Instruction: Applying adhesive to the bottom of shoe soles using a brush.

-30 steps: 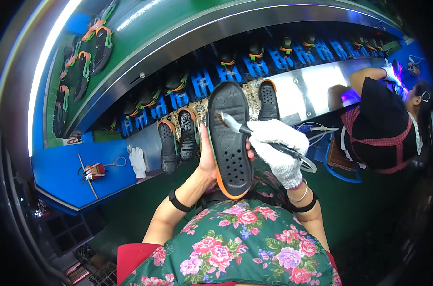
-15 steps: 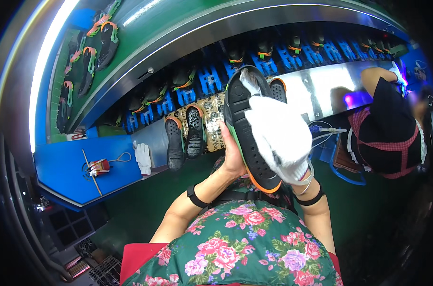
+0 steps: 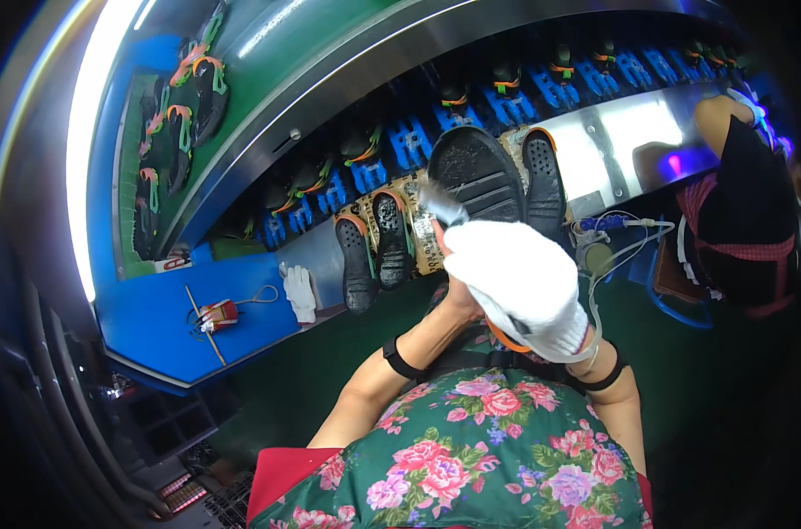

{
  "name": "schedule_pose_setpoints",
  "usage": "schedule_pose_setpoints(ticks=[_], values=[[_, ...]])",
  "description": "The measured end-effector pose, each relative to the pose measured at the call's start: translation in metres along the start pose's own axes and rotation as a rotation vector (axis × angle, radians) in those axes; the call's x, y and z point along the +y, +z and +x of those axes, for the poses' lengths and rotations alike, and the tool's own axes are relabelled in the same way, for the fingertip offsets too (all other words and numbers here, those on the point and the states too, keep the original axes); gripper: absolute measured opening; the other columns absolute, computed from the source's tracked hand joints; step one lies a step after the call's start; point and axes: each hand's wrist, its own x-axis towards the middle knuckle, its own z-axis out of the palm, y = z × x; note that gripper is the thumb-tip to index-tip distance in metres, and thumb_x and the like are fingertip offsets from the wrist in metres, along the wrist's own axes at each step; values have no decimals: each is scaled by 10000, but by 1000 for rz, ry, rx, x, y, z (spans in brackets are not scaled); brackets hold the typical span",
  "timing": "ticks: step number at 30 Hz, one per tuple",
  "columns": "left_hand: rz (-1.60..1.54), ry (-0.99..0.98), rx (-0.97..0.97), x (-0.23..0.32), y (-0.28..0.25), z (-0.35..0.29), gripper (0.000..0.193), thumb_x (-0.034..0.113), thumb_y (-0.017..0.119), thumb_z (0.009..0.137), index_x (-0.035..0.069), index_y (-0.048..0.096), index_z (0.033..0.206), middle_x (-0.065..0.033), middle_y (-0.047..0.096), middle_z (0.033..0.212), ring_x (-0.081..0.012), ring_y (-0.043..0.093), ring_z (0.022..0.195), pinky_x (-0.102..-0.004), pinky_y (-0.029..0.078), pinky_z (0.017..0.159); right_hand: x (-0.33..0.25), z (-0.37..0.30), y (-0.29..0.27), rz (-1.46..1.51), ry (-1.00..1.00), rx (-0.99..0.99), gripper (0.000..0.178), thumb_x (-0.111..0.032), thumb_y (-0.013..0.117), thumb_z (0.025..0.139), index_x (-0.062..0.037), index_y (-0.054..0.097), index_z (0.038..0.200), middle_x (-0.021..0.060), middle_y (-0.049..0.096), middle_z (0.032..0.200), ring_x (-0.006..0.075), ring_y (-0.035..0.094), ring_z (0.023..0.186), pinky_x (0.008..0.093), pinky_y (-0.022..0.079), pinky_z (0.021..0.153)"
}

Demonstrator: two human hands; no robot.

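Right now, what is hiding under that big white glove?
Under the white glove you can see the black shoe sole poking out above it, with a bit of orange edge below. The bare left hand holds it from underneath. The sole's middle is covered, and so is most of the brush.

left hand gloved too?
No. The left hand, bare with a black wristband on its forearm, grips the black rubber shoe sole from beneath; only the right hand wears a white knit glove.

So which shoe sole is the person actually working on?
Start at the curved steel bench lined with blue holders. In front of it, the large black ridged rubber sole is raised, partly behind the white-gloved right hand. Unlike the orange-edged soles lying flat, it is lifted.
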Motion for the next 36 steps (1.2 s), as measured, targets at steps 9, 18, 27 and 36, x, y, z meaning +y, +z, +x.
schedule_pose_setpoints(ticks=[9, 18, 27, 36], values=[[-785, -434, -233, 68, -12, 9, 1134, 971, 205, 810, 97, 486, 1475, -117, 593, 1410, -306, 546, 1321, -515, 407, 1133, 8, -14, -1, 6, 47, 7, 399, -71, 703, 862, -41, 701, 1260, 143, 705, 1242, 305, 682, 1128, 415, 533, 987], [-1666, -353, -572, 63, -13, 25, 1096, 948, 210, 838, 93, 499, 1461, -125, 577, 1426, -295, 566, 1295, -478, 418, 1136, 11, -16, 2, 318, 260, 44, 339, -14, 688, 859, -23, 726, 1195, 137, 728, 1195, 300, 706, 1073, 401, 559, 941], [-851, -446, -105, 96, -19, 30, 1109, 965, 269, 810, 134, 428, 1526, -98, 541, 1462, -278, 533, 1331, -449, 432, 1129, 24, -12, -7, 99, 106, 93, 272, 3, 744, 782, -42, 770, 1049, 162, 748, 1105, 333, 725, 1015, 397, 577, 869], [-1652, -278, -703, 62, -17, 34, 1175, 1005, 241, 760, 103, 511, 1463, -92, 604, 1383, -254, 581, 1267, -447, 449, 1107, 19, -15, -4, 285, 232, 215, 218, 27, 766, 759, -10, 772, 974, 162, 763, 1039, 302, 744, 954, 391, 583, 852]])
